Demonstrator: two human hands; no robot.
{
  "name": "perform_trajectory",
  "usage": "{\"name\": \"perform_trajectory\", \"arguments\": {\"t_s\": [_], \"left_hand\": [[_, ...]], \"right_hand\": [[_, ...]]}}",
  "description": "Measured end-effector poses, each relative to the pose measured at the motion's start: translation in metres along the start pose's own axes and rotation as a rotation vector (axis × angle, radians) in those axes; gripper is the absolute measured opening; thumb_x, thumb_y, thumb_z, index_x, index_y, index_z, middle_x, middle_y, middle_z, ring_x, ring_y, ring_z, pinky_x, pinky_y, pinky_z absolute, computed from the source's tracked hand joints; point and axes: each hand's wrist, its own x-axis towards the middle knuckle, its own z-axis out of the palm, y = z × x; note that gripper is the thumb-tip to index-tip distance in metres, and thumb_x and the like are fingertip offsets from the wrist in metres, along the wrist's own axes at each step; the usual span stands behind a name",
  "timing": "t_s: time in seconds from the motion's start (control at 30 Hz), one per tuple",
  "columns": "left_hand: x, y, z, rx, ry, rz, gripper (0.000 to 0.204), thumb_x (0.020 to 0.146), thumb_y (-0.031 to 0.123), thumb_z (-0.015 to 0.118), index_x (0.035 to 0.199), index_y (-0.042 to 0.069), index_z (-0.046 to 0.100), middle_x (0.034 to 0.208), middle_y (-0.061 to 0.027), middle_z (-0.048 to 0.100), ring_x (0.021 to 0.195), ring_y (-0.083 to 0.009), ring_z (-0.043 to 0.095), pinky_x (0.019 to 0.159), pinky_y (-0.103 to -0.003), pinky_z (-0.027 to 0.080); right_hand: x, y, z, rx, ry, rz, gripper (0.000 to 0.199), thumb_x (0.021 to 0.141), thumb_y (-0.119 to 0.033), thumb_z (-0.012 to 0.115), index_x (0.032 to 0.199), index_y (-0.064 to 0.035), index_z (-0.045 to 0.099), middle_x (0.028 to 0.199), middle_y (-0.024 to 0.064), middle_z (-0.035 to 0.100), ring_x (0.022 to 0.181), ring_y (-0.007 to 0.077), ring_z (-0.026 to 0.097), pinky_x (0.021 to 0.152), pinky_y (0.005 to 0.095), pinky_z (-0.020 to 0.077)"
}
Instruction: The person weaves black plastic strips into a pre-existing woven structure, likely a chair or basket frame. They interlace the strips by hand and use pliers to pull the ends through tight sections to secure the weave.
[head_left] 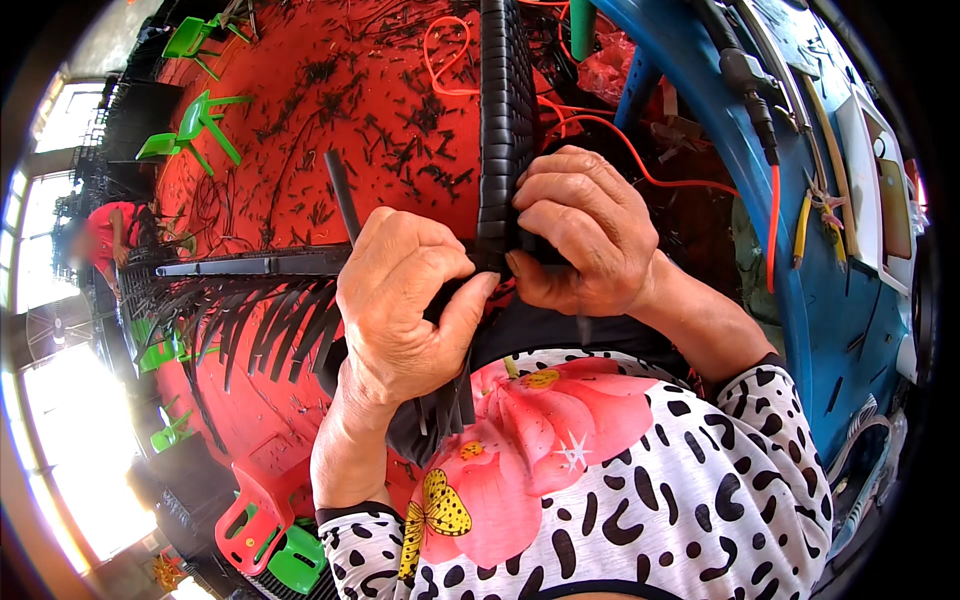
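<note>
A black woven frame (505, 110) of plastic rattan strips runs up from my lap, with a horizontal bar (250, 266) going left and loose black strips (270, 325) hanging from it. My left hand (400, 300) pinches a black strip at the corner where the two parts meet. My right hand (585, 235) grips the woven upright part just beside it, fingers curled over the weave. Another loose strip (342, 195) sticks up behind my left hand.
The red floor (340, 90) is littered with black strip offcuts and an orange cable (445, 55). Green plastic chairs (195, 125) stand at the far left, near a person in red (115, 235). A blue bench (800, 250) with pliers and tools lies on the right.
</note>
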Motion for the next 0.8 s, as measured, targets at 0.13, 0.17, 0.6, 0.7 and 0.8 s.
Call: {"name": "perform_trajectory", "arguments": {"t_s": [0.13, 0.17, 0.6, 0.7, 0.8], "left_hand": [[0.004, -0.004, 0.003, -0.025, 0.013, 0.005, 0.021, 0.059, -0.007, 0.072, 0.069, 0.005, 0.058, 0.073, -0.0085, 0.058, 0.065, -0.0252, 0.054, 0.056, -0.034, 0.042], [0.005, -0.005, 0.004, -0.03, 0.016, 0.011, 0.021, 0.059, -0.007, 0.071, 0.068, 0.005, 0.057, 0.072, -0.0086, 0.057, 0.064, -0.0251, 0.054, 0.055, -0.034, 0.042], [0.002, -0.01, 0.001, -0.131, 0.001, -0.083, 0.018, 0.063, -0.006, 0.07, 0.075, 0.004, 0.062, 0.077, -0.0094, 0.062, 0.067, -0.0244, 0.057, 0.06, -0.032, 0.045], [0.002, -0.009, -0.002, -0.128, -0.026, -0.103, 0.016, 0.066, -0.006, 0.07, 0.077, 0.004, 0.062, 0.079, -0.0098, 0.063, 0.069, -0.0245, 0.058, 0.062, -0.032, 0.045], [0.0, -0.006, -0.003, -0.138, -0.038, -0.136, 0.015, 0.068, -0.005, 0.07, 0.078, 0.003, 0.063, 0.08, -0.0101, 0.063, 0.07, -0.0249, 0.058, 0.063, -0.033, 0.046]], "right_hand": [[0.0, 0.005, 0.004, 0.03, 0.024, 0.022, 0.028, 0.066, -0.012, 0.074, 0.084, 0.0008, 0.057, 0.083, 0.0145, 0.06, 0.074, 0.0317, 0.062, 0.067, 0.04, 0.0532], [0.0, 0.008, 0.006, 0.037, 0.038, 0.026, 0.029, 0.063, -0.013, 0.074, 0.083, -0.0002, 0.057, 0.082, 0.0134, 0.059, 0.073, 0.031, 0.062, 0.066, 0.0392, 0.0524], [-0.011, 0.018, 0.009, 0.294, 0.022, 0.106, 0.037, 0.06, -0.009, 0.081, 0.088, -0.0009, 0.058, 0.083, 0.0133, 0.058, 0.067, 0.0281, 0.058, 0.058, 0.0348, 0.0493], [-0.012, 0.015, 0.009, 0.301, 0.035, 0.166, 0.037, 0.062, -0.009, 0.082, 0.089, -0.001, 0.058, 0.084, 0.0136, 0.059, 0.07, 0.0283, 0.06, 0.06, 0.0344, 0.0501], [-0.016, 0.009, 0.001, 0.353, -0.019, 0.3, 0.04, 0.061, -0.011, 0.083, 0.091, -0.0012, 0.059, 0.086, 0.0136, 0.061, 0.074, 0.0279, 0.062, 0.062, 0.0334, 0.051]]}}
